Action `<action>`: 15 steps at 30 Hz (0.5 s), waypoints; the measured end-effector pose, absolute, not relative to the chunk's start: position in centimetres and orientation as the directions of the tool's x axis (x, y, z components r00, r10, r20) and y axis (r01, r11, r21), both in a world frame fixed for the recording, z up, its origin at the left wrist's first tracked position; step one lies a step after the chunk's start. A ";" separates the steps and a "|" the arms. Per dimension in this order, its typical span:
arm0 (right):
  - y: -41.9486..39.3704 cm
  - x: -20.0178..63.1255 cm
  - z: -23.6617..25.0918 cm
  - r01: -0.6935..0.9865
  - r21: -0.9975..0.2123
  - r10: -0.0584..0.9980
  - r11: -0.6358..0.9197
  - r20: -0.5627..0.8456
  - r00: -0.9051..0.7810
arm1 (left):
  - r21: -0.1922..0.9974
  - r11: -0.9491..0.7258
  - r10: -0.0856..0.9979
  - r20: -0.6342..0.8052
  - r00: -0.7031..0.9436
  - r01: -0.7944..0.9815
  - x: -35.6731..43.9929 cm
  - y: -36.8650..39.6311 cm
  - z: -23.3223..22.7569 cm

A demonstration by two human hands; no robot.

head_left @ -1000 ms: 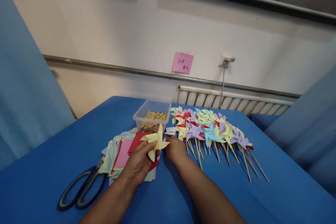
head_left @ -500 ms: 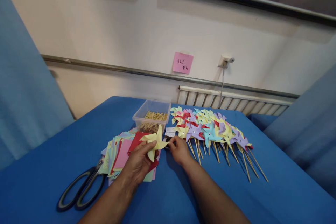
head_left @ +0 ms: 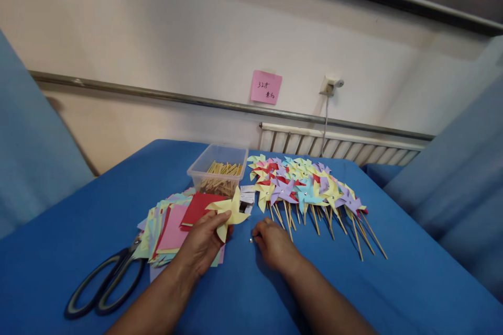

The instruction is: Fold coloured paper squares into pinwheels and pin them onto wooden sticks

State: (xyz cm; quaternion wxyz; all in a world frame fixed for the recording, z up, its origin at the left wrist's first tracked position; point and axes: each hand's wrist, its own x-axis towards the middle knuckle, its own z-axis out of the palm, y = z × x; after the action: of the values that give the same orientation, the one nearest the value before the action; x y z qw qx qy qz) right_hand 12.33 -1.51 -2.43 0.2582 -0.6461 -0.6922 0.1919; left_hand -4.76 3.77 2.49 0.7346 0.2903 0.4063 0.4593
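Note:
My left hand [head_left: 206, 241] pinches a yellow paper pinwheel head [head_left: 228, 213] between thumb and fingers, holding it above the stacked paper. My right hand [head_left: 273, 243] is low over the cloth with its fingers curled together. At its fingertips shows a tiny silvery pin [head_left: 251, 240], apparently pinched; its exact shape is too small to make out. Just beyond lies a small white box [head_left: 247, 196], partly behind the pinwheel head. Under and beside my left hand are coloured paper sheets [head_left: 173, 230], with a red stack [head_left: 196, 208] on top.
A clear plastic box [head_left: 200, 172] of short wooden sticks [head_left: 223, 169] stands at the back. Finished pinwheels [head_left: 306, 193] on sticks lie in rows to the right. Large dark-handled scissors [head_left: 102, 285] rest at the left. A radiator [head_left: 314, 141] lines the wall behind the blue-covered table [head_left: 353, 293].
My right hand has moved away from the small white box, down toward me, and a silvery pin now shows at its fingertips. The left hand keeps hold of the yellow pinwheel head.

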 end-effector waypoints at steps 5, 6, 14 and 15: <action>-1.1 12.9 -2.4 0.810 -0.587 0.993 0.008 0.097 0.061 | 0.808 0.427 0.900 -0.338 0.275 -0.407 -4.6 3.6 2.5; -1.1 12.8 -2.4 0.810 -0.586 0.993 -0.004 0.093 0.072 | 0.808 0.433 0.897 -0.341 0.282 -0.400 -4.6 3.5 2.5; -1.7 10.9 -2.1 0.872 -0.488 0.999 0.011 0.042 0.011 | 0.816 0.432 0.891 -0.320 0.322 -0.385 -4.7 3.4 2.5; -1.7 10.9 -2.0 0.882 -0.471 0.999 0.011 0.032 0.004 | 0.816 0.435 0.889 -0.320 0.328 -0.381 -4.7 3.4 2.5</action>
State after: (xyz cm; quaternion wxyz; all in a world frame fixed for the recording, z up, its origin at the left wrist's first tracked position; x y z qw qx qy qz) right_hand 10.86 -1.67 -2.03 0.1829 -0.6846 -0.6872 0.1602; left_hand -4.68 3.36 2.49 0.7492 0.3209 0.3953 0.4237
